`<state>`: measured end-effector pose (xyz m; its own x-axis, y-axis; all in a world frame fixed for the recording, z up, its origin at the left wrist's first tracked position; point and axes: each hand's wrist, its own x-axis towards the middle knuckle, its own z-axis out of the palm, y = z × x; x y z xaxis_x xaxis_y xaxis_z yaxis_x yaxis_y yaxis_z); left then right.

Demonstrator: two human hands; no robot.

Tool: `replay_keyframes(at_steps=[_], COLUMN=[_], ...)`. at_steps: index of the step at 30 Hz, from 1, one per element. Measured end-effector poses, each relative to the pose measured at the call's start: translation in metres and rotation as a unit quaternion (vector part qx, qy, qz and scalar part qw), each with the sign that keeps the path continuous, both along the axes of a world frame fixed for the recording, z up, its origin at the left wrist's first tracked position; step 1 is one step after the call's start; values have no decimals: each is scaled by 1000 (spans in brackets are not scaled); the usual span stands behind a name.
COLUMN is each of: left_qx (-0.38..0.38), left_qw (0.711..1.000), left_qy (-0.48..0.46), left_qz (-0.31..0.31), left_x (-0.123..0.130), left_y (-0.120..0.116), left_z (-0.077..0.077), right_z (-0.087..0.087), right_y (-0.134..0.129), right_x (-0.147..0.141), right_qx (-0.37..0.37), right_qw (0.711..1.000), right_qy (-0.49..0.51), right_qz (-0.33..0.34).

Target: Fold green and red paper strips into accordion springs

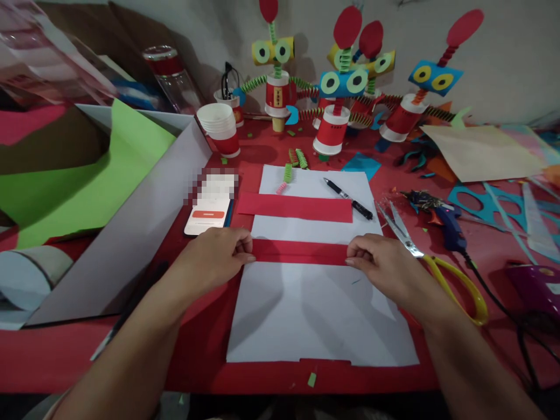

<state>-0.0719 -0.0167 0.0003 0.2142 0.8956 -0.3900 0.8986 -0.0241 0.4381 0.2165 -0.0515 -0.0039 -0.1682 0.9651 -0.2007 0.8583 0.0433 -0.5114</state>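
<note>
A strip of red paper (301,252) with a lengthwise crease lies over a white board (319,315). My left hand (223,251) pinches its left end between thumb and fingers. At the right end, my right hand (376,259) grips it the same way. Just beyond lies a second, loose red paper strip (297,207). A black pen (349,198) rests slantwise on the board near that strip's right end. Folded green and pink paper springs (287,173) sit at the board's far edge.
Scissors (455,286) with yellow handles and a blue glue gun (448,224) lie right of the board. A phone (210,204), stacked paper cups (220,129) and a white box (126,216) are at left. Paper-cup figures (332,128) stand along the wall.
</note>
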Motion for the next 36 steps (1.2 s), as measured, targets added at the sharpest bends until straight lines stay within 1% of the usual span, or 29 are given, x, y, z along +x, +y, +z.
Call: replay_keyframes(at_steps=[5,10,12,14,16,17,18,20,21,23,24,26,29,32,36], left_qx=[-11,7,34,85,150,180,201,205,202,208,215,219,219,198,140], left_qw=[1000,999,998,993,982,976,968,950,944,939,937,942,949,959,973], left_qy=[2,6,5,0,-15,-25,-43,-89,-98,-89,-79,-71,-62,-78,-135], left_qz=[-16,-39,-57,-83,-112,-121,-147,-218,-242,-260,-263,-245,-218,-184,-125], left_x=[-6,-10,-11,-8,0,7,14,31,38,51,55,60,62,62,61], left_y=[2,2,2,0,-4,-8,-12,-22,-27,-35,-37,-40,-39,-36,-30], left_z=[2,1,0,-2,-4,-5,-6,-11,-15,-23,-27,-33,-36,-33,-26], right_z=[0,1,1,0,-1,-2,-2,-3,-3,-4,-5,-5,-4,-2,-1], right_y=[1,2,2,1,0,-1,-2,-5,-6,-9,-11,-13,-15,-13,-5], right_x=[4,6,6,5,2,0,-2,-7,-9,-12,-14,-15,-17,-16,-7], right_qx=[6,9,27,57,72,69,63,54,53,55,59,86,95,86,60], right_qw=[1000,999,999,995,987,983,980,979,979,977,975,972,972,975,979], right_qy=[-7,-33,-36,-29,-11,0,8,7,-3,-24,-28,-31,-33,-20,4], right_qz=[4,6,28,82,147,170,186,197,198,207,214,218,210,202,196])
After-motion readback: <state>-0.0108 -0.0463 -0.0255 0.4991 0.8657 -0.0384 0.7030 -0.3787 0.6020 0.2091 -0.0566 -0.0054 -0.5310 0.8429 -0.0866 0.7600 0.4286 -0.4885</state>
